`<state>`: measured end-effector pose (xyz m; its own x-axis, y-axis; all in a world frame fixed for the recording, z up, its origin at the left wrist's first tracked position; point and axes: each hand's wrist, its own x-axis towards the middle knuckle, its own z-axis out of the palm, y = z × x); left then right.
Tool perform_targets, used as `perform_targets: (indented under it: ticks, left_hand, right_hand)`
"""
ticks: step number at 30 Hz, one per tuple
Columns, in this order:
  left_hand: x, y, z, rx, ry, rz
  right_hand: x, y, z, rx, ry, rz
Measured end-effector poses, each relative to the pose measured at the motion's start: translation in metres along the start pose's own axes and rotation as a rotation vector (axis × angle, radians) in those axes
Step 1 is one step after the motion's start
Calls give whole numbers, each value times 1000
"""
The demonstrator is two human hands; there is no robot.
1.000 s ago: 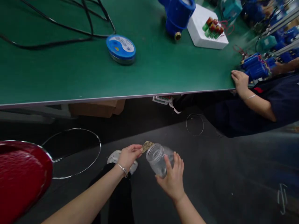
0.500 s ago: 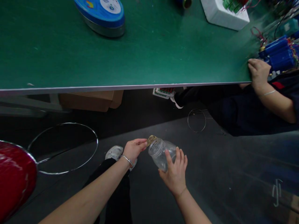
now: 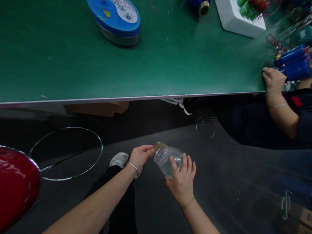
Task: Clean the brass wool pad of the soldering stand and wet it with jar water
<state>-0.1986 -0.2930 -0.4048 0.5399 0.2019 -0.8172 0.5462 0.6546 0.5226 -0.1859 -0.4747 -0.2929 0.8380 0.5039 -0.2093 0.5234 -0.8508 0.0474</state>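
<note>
Both hands (image 3: 139,157) (image 3: 182,186) are full — mottled piece (image 3: 159,145) left, jar (image 3: 165,165) right.

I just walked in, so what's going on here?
A person's right hand holds a tilted clear jar, and the left hand pinches a small speckled piece at its mouth. Both hands are in front of a green table, where a blue-lidded tin sits. A co-worker's hand is at the table's edge.

I log: jar (image 3: 163,165), clear, glossy; tabletop (image 3: 170,68), satin; red seat (image 3: 17,185), glossy; larger ring (image 3: 73,127), bright metal; white block (image 3: 234,24), matt foam.
</note>
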Motion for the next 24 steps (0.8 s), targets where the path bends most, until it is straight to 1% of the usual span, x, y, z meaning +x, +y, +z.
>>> perform_targets:
  ticks: [5,14,24]
  left_hand:
    - [0,1,-3,-15,5,0]
    - [7,-9,-12,-5,14,10]
    - [3,-7,-17,-3,18,16]
  right_hand:
    - [2,-5,-2,-32,-3,-9]
    - [4,-13,-3,-51,10,-35]
    - [2,-19,-4,-81,-12,-37]
